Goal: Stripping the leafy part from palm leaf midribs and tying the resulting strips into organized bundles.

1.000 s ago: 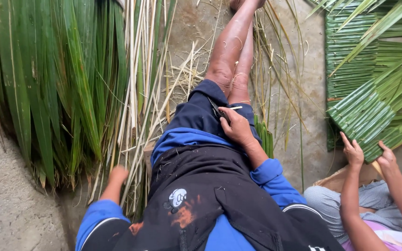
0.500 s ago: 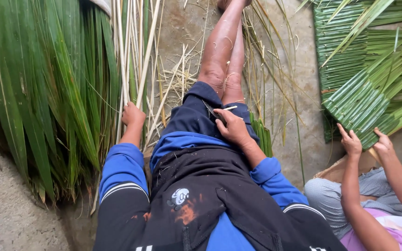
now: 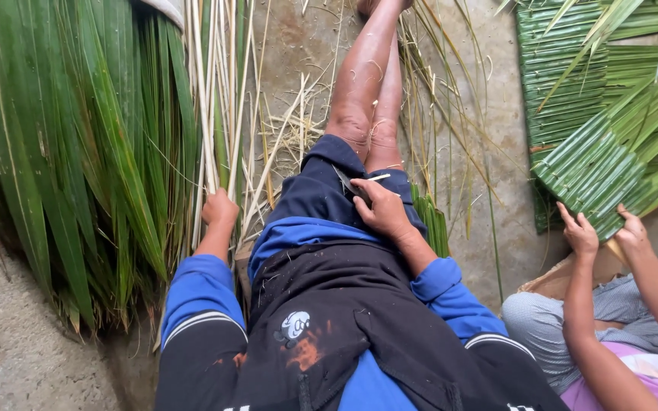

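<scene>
Stalks [image 3: 215,99], pale and thin, run in a bundle up the floor [image 3: 466,190] beside our left leg, and our left hand [image 3: 220,209] is clenched around the lower ends of a few of them. The bundle lies between a thick spread of green palm leaves [image 3: 78,152] on the left and our outstretched legs [image 3: 367,91] in the middle. Loose dry strands [image 3: 298,137] are scattered over the floor between the stalks and our knees.

Our right hand [image 3: 382,209] rests on our right thigh, on the dark blue shorts [image 3: 321,194]. Its fingers are closed on a small dark blade [image 3: 344,183] and a short pale sliver [image 3: 378,177] that points to the right. Just beside that thigh, on the floor, sits a short bunch of green leaf strips [image 3: 432,221].

At the right, another person sits close to us, both of their hands [image 3: 580,232] laid on the near edge of a woven leaf mat [image 3: 595,160], fingers spread flat on the strips. More woven panel [image 3: 565,84] lies beyond it, with loose green fronds across the top.
</scene>
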